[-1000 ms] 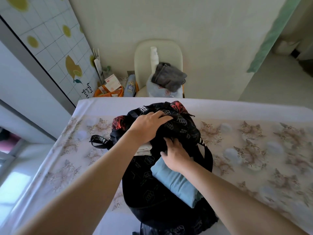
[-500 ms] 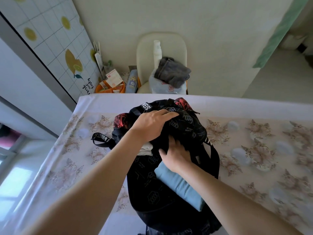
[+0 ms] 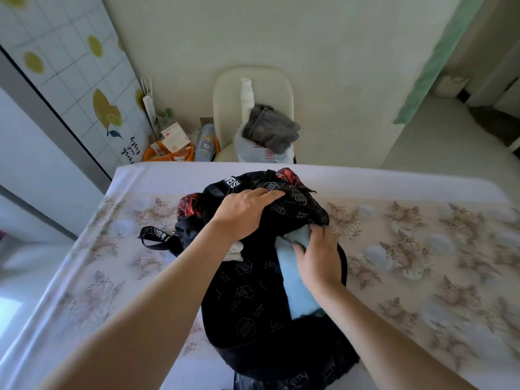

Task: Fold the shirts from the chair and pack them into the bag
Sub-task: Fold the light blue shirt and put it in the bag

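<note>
Right hand [image 3: 318, 256]: mine, fingers curled on the folded blue shirt [image 3: 295, 280], pushing its end into the bag's mouth.
Left hand [image 3: 247, 213]: grips the top flap of the black bag [image 3: 253, 305], lifting it so the mouth gapes.
Inside: one white cloth [image 3: 235, 253] shows beside the shirt.
Bag: one, lying on the flowered counter [image 3: 422, 249].
Chair [image 3: 253, 85]: one, beyond the counter, holding one grey garment [image 3: 270, 130] on a pale bundle [image 3: 247, 150], not yet folded.
</note>
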Tool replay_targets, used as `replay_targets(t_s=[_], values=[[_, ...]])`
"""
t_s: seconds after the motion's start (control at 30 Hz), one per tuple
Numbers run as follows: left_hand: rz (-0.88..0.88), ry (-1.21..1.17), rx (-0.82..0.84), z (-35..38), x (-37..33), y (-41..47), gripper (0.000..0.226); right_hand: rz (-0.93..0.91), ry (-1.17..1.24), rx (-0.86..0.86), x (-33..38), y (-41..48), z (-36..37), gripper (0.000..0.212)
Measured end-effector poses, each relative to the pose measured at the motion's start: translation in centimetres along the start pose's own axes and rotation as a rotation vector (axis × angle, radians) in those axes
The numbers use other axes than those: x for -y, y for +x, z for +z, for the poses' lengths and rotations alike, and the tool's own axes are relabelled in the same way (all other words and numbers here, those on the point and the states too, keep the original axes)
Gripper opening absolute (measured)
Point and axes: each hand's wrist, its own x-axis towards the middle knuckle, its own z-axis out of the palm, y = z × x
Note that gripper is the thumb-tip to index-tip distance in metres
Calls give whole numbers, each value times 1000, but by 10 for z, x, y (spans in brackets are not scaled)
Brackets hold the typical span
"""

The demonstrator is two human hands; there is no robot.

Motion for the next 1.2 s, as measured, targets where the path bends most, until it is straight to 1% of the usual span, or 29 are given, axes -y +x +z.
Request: replay_targets(t_s=[0.07,0.13,0.17,0.23,0.27,0.3,0.33,0.4,0.47,0.53,0.6,0.63,0.7,0.73,0.8,0.9,0.97,1.03,1.07,1.17,1.2], values=[[-5,8,17,1,-4,0,65,-171,-179,-63,0,-6,11,50],[-10,18,30,1,-4,1,66,-327,-262,-20,2,-14,19,44],[-16,18,34,1,-3,1,66,-342,-266,58,2,-19,23,51],[-14,19,42,2,-3,2,66,-306,-298,263,-4,-28,34,88],[-7,17,46,3,-3,1,67,-311,-331,341,-8,-29,38,102],[-2,15,50,4,-3,1,67,-332,-337,391,-12,-26,41,107],[2,12,48,5,-4,0,68,-344,-317,410,-14,-19,43,107],[17,9,9,5,-7,-1,67,-326,-249,415,-12,-2,39,97],[96,24,-59,4,-15,0,60,-292,-195,405,-6,7,31,87],[213,54,-106,9,-29,6,55,-359,-242,341,-5,-1,24,77],[265,94,-72,18,-45,15,54,-485,-302,304,-12,-21,21,72],[252,111,-9,22,-51,19,52,-523,-307,308,-18,-30,19,75],[169,168,121,24,-55,30,40,-536,-333,379,-32,-42,18,93],[109,177,140,23,-53,37,33,-530,-361,419,-38,-45,19,101],[24,111,96,16,-48,51,31,-520,-399,433,-40,-45,21,104],[-2,-25,11,5,-39,66,28,-551,-440,389,-28,-30,23,96],[-23,-65,15,0,-34,67,28,-581,-440,289,-17,-8,26,80],[-33,-79,27,-1,-31,67,26,-554,-420,185,-9,15,29,62],[-33,-77,32,0,-30,68,25,-532,-424,161,-6,21,29,59],[-34,-77,47,-2,-29,73,25,-515,-435,106,-5,17,31,62],[-38,-82,51,-3,-29,74,24,-505,-427,116,-7,6,33,64]])
